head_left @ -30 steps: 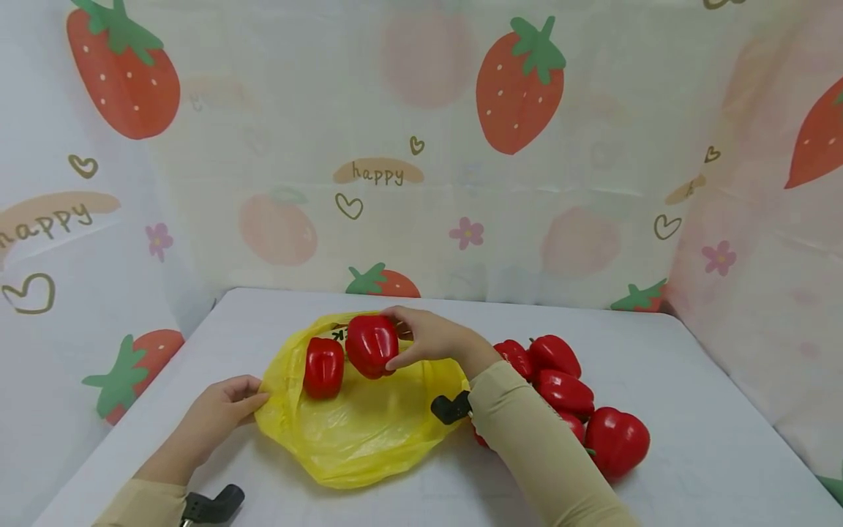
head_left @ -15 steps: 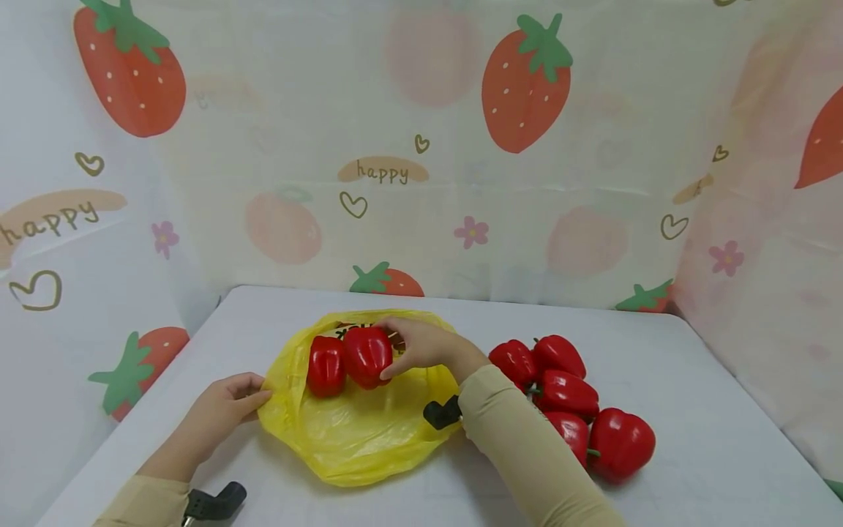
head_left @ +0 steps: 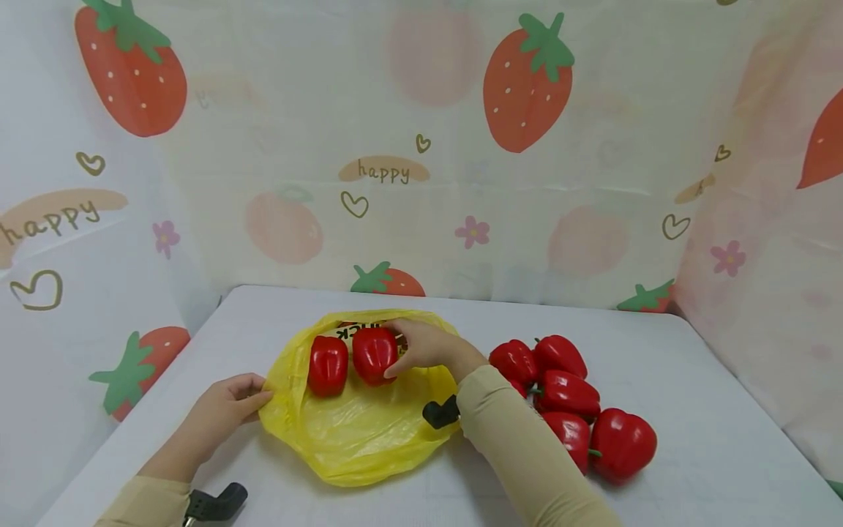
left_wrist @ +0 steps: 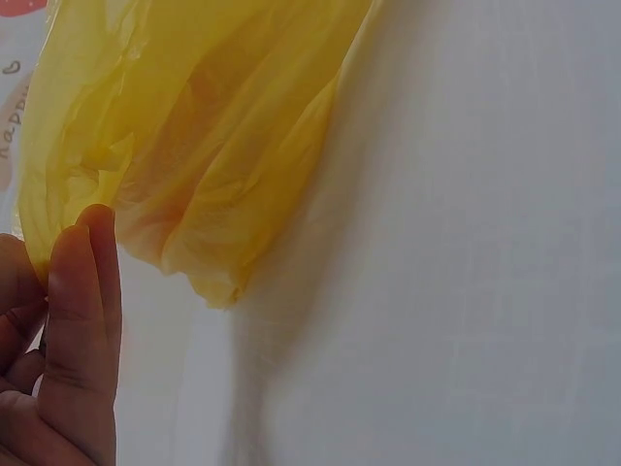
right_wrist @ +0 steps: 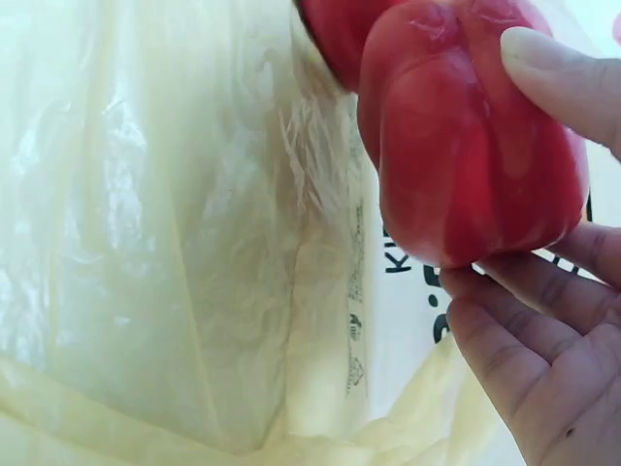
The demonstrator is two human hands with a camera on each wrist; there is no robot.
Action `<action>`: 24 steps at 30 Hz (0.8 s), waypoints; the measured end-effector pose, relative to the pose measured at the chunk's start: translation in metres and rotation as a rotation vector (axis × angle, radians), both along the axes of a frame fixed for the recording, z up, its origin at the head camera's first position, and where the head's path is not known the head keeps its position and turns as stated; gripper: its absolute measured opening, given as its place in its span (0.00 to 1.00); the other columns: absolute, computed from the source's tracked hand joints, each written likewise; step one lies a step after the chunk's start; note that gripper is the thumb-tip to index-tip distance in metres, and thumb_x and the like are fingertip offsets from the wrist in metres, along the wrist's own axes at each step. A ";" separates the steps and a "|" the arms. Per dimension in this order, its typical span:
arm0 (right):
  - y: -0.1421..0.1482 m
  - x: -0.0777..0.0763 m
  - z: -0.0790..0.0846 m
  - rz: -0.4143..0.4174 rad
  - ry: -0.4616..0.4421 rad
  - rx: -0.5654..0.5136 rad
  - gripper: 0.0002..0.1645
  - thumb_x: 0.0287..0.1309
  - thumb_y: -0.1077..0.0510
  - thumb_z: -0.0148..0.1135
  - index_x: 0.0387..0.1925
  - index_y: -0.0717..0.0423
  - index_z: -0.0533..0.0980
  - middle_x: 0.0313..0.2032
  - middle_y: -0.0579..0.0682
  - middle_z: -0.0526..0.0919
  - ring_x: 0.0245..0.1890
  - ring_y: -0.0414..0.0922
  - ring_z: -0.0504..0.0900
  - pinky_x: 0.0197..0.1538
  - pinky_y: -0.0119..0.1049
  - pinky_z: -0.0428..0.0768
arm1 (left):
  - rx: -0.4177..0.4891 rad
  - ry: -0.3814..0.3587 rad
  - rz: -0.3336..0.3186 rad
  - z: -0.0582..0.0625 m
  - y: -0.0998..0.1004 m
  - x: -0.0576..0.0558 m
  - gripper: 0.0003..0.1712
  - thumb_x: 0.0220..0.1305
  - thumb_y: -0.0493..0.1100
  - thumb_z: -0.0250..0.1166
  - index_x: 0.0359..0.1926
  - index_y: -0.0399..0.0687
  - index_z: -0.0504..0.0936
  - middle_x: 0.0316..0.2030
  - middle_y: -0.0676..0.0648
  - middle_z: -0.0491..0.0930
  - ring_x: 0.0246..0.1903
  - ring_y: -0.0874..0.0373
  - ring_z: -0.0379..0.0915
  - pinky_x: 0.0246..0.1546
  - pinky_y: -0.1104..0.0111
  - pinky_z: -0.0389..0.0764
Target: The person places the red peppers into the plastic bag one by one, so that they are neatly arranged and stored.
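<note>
The left hand pinches the edge of the bag between thumb and fingers, its arm reaching in from the lower left. The right hand grips a pepper, thumb on one side and fingers on the other; its forearm slants in from the lower right, hiding part of the pile. The gripped pepper is at the bag's far side, just right of a second pepper; whether it touches the bag is unclear.
</note>
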State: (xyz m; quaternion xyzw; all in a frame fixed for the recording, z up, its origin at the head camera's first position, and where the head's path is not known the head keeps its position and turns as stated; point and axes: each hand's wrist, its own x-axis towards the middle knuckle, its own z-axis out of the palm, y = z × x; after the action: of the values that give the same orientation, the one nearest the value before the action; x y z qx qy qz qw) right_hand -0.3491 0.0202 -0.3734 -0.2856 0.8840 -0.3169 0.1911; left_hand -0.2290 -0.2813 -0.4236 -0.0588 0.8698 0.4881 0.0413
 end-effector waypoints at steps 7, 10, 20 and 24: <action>-0.004 -0.004 -0.010 -0.062 0.024 0.019 0.49 0.37 0.49 0.75 0.62 0.50 0.61 0.54 0.45 0.71 0.53 0.44 0.68 0.52 0.38 0.75 | -0.005 -0.002 -0.006 0.000 0.000 0.003 0.19 0.61 0.51 0.59 0.44 0.40 0.76 0.41 0.46 0.78 0.36 0.57 0.74 0.41 0.66 0.80; -0.006 -0.007 -0.015 -0.075 0.033 0.029 0.51 0.37 0.48 0.75 0.63 0.51 0.60 0.55 0.46 0.71 0.54 0.44 0.68 0.53 0.38 0.75 | 0.001 -0.001 -0.010 0.000 0.000 0.003 0.19 0.62 0.50 0.59 0.44 0.40 0.76 0.40 0.46 0.78 0.36 0.57 0.74 0.41 0.66 0.80; -0.013 -0.006 -0.023 -0.110 -0.008 -0.008 0.54 0.37 0.49 0.75 0.66 0.50 0.57 0.59 0.48 0.68 0.57 0.46 0.66 0.56 0.40 0.72 | 0.023 0.011 -0.016 -0.001 -0.003 0.002 0.20 0.61 0.51 0.60 0.45 0.40 0.76 0.41 0.46 0.77 0.36 0.56 0.74 0.41 0.67 0.80; -0.015 -0.005 -0.026 -0.115 -0.035 -0.020 0.56 0.37 0.50 0.75 0.67 0.49 0.55 0.60 0.48 0.67 0.58 0.47 0.65 0.58 0.40 0.71 | 0.018 0.010 -0.013 -0.001 -0.004 0.002 0.20 0.60 0.52 0.60 0.45 0.40 0.76 0.41 0.46 0.77 0.36 0.56 0.74 0.41 0.67 0.80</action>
State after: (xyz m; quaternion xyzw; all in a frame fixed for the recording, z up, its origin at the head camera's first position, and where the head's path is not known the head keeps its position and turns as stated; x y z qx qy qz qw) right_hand -0.3545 0.0050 -0.3994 -0.2306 0.8923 -0.3410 0.1851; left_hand -0.2271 -0.2853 -0.4247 -0.0507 0.8660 0.4957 0.0407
